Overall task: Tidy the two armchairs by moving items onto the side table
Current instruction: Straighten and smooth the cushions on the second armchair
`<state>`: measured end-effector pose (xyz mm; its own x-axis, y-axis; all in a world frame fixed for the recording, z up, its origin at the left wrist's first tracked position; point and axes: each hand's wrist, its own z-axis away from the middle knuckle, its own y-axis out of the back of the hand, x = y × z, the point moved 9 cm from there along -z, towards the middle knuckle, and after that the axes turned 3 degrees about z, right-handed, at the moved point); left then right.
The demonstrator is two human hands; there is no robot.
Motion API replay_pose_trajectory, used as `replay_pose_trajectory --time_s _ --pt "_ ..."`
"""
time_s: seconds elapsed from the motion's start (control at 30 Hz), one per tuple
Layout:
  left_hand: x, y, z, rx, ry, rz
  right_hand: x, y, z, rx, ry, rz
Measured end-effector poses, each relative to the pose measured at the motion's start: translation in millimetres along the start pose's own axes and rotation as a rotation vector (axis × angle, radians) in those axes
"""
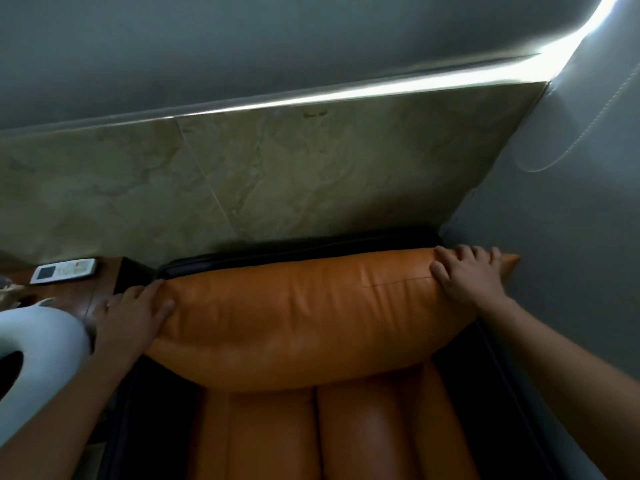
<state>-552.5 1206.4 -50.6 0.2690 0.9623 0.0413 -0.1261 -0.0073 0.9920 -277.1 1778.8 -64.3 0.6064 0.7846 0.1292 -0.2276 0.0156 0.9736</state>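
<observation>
White obj (38, 344) cut off left; remote (64, 270) btns blurred.

Orange leather cushion (304, 317) propped along armchair (363, 427) back; white remote (64, 270) flat on wooden side table (81, 299).

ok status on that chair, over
Left hand and right hand each grip an end of the orange cushion. Cushion at the back of the armchair. Remote on side table, nothing blocking.
</observation>
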Motion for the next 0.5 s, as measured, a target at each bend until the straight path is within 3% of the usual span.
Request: replay_pose_trajectory --time_s 0.23,0.4,0.43,0.5 --pt "30.1 -99.5 -15.6 -0.319 0.018 0.200 -60.5 -67.7 -38.3 -0.106 0.184 -0.081" --pt "22.8 -100.4 -18.4 -0.009 0.012 0.368 -42.4 -60.4 -47.5 0.050 0.182 -0.216" --pt "15.4 -97.6 -22.7 0.083 0.035 0.424 -24.8 -54.7 -47.3 0.133 0.094 -0.309" --pt "-20.6 -100.2 -26.2 0.212 0.248 0.626 15.9 -56.6 -41.2 0.224 -0.173 -0.584"
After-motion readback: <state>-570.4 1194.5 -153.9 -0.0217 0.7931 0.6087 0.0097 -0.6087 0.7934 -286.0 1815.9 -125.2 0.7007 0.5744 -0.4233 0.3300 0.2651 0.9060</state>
